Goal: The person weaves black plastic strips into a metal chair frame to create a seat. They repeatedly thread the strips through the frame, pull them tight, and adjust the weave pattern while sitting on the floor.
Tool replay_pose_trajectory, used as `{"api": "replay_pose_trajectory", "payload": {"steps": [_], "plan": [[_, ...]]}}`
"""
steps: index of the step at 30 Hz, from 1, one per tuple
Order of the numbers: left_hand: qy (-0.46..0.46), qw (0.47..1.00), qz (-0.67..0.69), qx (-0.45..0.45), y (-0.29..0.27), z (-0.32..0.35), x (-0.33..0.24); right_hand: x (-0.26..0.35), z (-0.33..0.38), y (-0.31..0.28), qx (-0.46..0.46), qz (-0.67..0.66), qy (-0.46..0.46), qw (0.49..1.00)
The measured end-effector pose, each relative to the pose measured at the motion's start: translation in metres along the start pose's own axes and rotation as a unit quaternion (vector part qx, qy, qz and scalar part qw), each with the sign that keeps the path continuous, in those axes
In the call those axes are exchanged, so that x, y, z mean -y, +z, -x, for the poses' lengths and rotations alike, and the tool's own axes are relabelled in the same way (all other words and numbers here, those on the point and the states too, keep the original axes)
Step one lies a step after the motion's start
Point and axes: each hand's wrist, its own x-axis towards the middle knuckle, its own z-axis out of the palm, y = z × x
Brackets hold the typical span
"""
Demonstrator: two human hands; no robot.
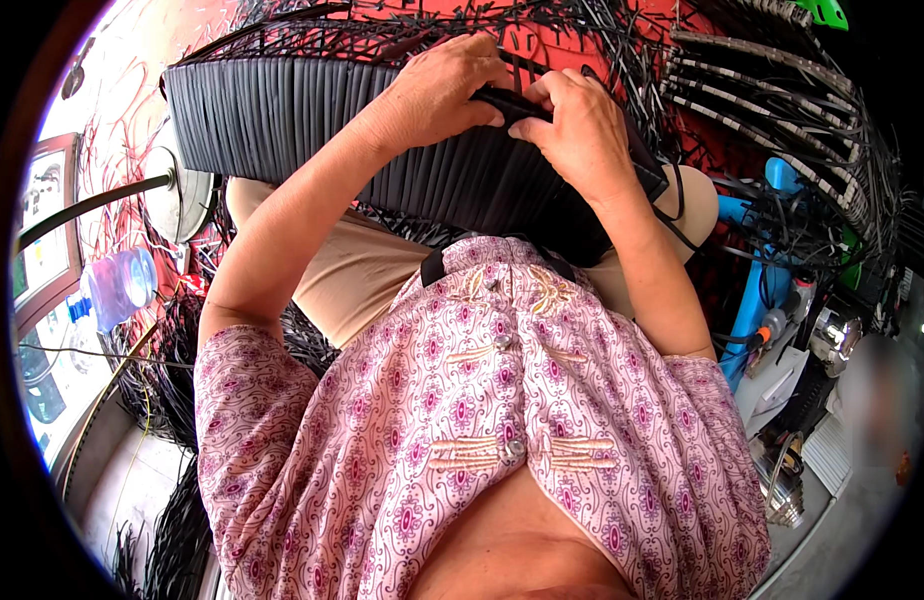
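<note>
A long dark piece of weaving [272,115], ribbed with close-set black strips, lies across my lap. My left hand [444,88] is over its upper edge, with thumb and fingers closed on a black strip [514,104]. Close by on the right, my right hand [580,128] pinches the same strip, its thumb and forefinger bent toward the left thumb. The strip bridges the short gap between both hands. The fingers partly hide the edge beneath them, so I cannot tell how the strip passes through it.
Loose black strips [622,40] litter the red floor [557,60] beyond the weaving. Bundled slats with pale edges [772,110] lie at the upper right. A blue tubular piece [752,305] stands right of my knee. On the left are a clear bottle [124,288] and a round pale base [180,195].
</note>
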Motion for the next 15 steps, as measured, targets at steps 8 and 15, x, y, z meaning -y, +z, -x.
{"api": "replay_pose_trajectory", "payload": {"steps": [8,15], "plan": [[0.063,0.997,0.004,-0.047,0.001,0.01,0.001,0.005,0.01,0.01,-0.065,0.063,-0.039,0.995],[0.102,0.992,-0.018,-0.073,0.005,0.014,0.001,0.002,0.012,0.015,-0.073,0.037,-0.046,0.996]]}}
